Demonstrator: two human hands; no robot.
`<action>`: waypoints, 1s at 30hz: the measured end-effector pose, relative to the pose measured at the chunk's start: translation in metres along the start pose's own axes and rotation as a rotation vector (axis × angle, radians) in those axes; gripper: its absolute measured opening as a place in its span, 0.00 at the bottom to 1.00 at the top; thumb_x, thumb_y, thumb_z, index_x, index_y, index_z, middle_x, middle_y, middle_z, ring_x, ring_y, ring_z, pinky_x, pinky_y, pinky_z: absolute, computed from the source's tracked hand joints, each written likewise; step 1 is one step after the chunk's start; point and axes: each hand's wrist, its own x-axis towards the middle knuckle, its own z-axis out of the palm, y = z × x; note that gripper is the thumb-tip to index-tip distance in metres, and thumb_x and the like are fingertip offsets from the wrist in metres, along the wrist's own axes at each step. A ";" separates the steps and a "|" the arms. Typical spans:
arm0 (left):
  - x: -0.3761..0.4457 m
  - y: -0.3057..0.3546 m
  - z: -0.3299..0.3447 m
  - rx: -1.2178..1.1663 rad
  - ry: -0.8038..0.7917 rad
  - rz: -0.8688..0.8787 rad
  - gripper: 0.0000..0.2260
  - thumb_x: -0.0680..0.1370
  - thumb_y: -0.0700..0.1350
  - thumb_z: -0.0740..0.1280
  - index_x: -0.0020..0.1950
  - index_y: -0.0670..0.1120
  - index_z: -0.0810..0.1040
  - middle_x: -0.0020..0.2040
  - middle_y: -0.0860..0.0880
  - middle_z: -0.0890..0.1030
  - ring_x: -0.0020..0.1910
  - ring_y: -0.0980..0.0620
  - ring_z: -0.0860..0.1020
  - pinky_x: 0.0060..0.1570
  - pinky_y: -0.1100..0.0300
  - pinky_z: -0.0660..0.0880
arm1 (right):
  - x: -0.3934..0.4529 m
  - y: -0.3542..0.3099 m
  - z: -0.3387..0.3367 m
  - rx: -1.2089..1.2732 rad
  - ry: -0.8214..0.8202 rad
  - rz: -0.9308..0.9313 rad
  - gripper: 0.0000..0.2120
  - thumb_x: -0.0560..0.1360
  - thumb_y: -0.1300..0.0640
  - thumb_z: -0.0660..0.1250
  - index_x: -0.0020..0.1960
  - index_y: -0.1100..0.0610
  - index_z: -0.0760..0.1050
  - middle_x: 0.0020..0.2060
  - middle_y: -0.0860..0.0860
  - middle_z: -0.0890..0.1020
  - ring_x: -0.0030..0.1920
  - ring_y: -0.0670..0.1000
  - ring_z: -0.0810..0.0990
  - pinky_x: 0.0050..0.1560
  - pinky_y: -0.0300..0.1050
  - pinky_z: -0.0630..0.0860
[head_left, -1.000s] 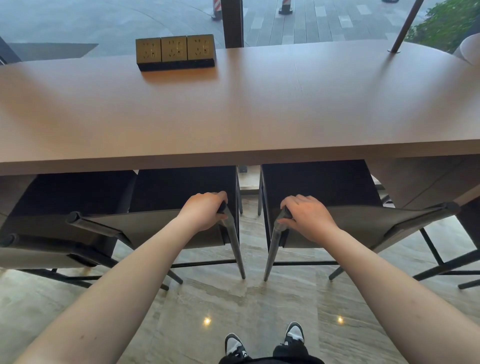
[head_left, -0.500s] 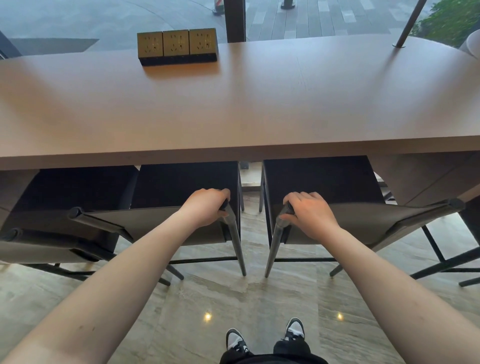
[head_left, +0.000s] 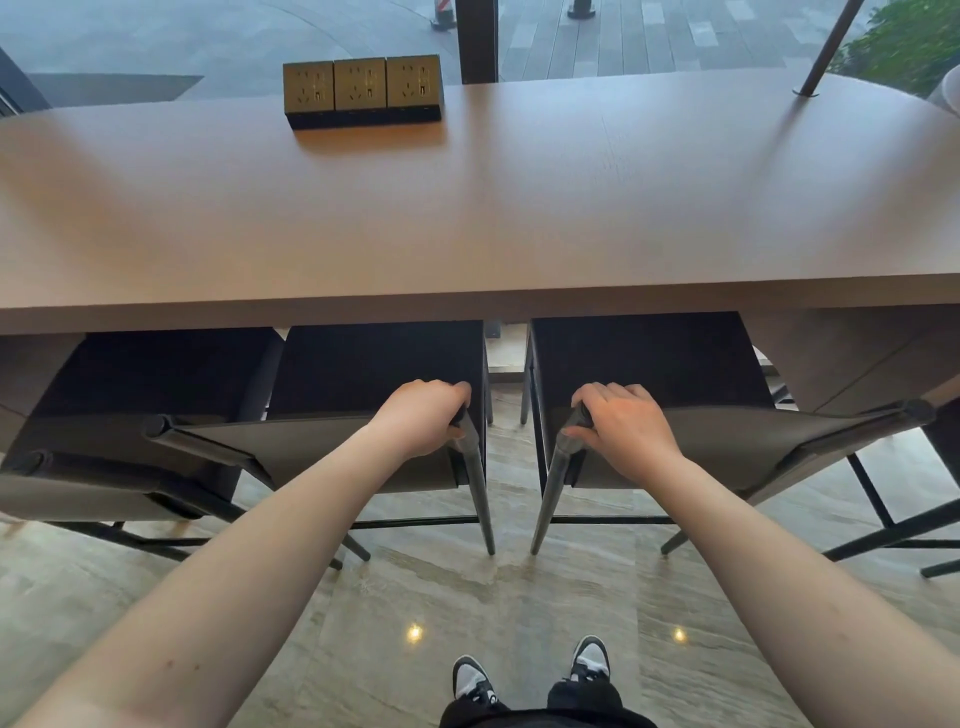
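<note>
Under the bench (head_left: 467, 218) edge at frame centre, the left hand (head_left: 421, 418) clasps the left chair (head_left: 322, 449) by its backrest corner, the right hand (head_left: 621, 423) the right chair (head_left: 727, 441). Stiff frames, probably fairly heavy; the corner posts look like a sound hold.

Reaching forward on bare arms below the table (head_left: 519, 208) edge — gripping the left chair back (head_left: 311, 441) with left hand (head_left: 423, 418), right chair back (head_left: 737, 441) with right hand (head_left: 621, 423).

The table (head_left: 519, 218) looks like matt, smooth wood. Beneath its edge, the chairs (head_left: 322, 447) have matt grey backs and dark metal legs. The floor (head_left: 467, 597) is glossy veined stone.
</note>
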 end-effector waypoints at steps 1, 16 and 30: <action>-0.001 0.000 0.001 -0.003 -0.002 0.001 0.11 0.79 0.48 0.70 0.57 0.49 0.72 0.48 0.48 0.81 0.41 0.48 0.77 0.38 0.56 0.72 | 0.000 -0.001 0.000 0.009 -0.003 0.004 0.16 0.75 0.41 0.67 0.56 0.50 0.73 0.45 0.45 0.79 0.45 0.49 0.78 0.50 0.45 0.70; -0.002 0.001 0.000 0.007 -0.003 0.019 0.12 0.78 0.50 0.71 0.57 0.49 0.74 0.48 0.48 0.82 0.43 0.47 0.80 0.44 0.52 0.80 | -0.002 -0.007 -0.008 0.020 -0.069 0.098 0.15 0.74 0.41 0.67 0.56 0.48 0.71 0.46 0.44 0.78 0.45 0.48 0.75 0.47 0.45 0.67; -0.039 -0.011 -0.003 -0.194 0.206 -0.078 0.31 0.81 0.64 0.57 0.79 0.49 0.60 0.74 0.47 0.71 0.70 0.46 0.73 0.67 0.48 0.71 | 0.022 -0.067 -0.038 0.314 0.086 0.162 0.28 0.78 0.38 0.59 0.73 0.51 0.63 0.66 0.51 0.75 0.66 0.54 0.73 0.68 0.56 0.66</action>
